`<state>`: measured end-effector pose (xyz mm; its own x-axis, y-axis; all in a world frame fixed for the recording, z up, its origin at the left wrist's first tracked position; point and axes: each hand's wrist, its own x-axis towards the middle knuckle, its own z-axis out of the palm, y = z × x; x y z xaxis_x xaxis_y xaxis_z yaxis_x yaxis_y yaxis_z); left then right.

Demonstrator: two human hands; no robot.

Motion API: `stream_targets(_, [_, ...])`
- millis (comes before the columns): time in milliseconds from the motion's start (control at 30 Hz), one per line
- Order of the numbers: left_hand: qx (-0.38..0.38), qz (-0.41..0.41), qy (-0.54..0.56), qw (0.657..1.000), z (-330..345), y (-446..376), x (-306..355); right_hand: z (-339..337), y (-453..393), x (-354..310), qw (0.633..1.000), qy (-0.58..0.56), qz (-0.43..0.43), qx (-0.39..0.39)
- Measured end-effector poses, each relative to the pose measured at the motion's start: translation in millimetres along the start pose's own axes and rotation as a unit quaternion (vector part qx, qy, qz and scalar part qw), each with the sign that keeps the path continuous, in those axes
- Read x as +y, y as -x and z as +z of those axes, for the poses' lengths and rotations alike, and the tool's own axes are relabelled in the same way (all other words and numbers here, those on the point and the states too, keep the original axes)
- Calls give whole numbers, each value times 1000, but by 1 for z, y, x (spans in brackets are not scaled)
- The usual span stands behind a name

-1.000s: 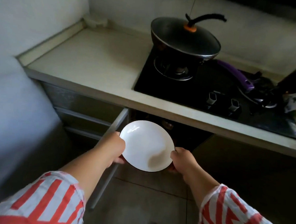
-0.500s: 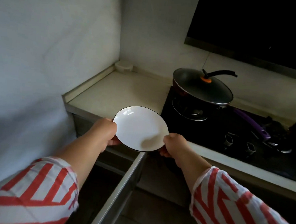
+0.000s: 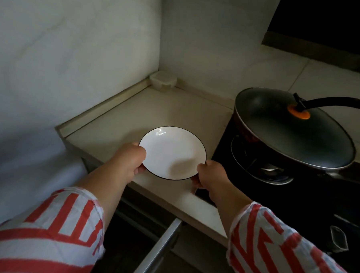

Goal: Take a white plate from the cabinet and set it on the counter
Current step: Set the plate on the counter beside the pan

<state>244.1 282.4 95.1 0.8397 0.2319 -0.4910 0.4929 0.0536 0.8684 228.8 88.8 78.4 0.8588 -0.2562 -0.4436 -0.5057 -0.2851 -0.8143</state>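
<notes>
A round white plate (image 3: 172,152) with a thin dark rim is held level just above the beige counter (image 3: 117,124), near its front edge. My left hand (image 3: 130,161) grips the plate's left rim with the thumb on top. My right hand (image 3: 210,175) grips the right rim the same way. Whether the plate touches the counter I cannot tell. Below the counter the cabinet door's (image 3: 158,250) metal edge stands open.
A black gas hob (image 3: 276,193) lies right of the plate, with a lidded dark wok (image 3: 290,129) on its burner, handle pointing right. A small clear lidded box (image 3: 162,80) sits in the back corner. White walls close off the left and back.
Both hands have carried the plate up from in front of the open cabinet, forward over the counter's front edge. The view has risen and moved closer to the counter.
</notes>
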Motion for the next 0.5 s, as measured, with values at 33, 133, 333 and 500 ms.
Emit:
stream_targets(33, [4,-2,6,1000,4,-7,2,1,-10,-2,1000,-2,-6,-2])
stream_targets(133, [7,-1,25,1000,12,-25,5,2,-34,-7,1000,-16,-16,-5])
stream_targets(333, [32,-7,38,999,16,-49,2,10,-62,-7,1000,-5,-14,-18])
stream_targets(500, [37,-14,34,999,15,-59,-4,17,-72,-4,999,23,-12,-31])
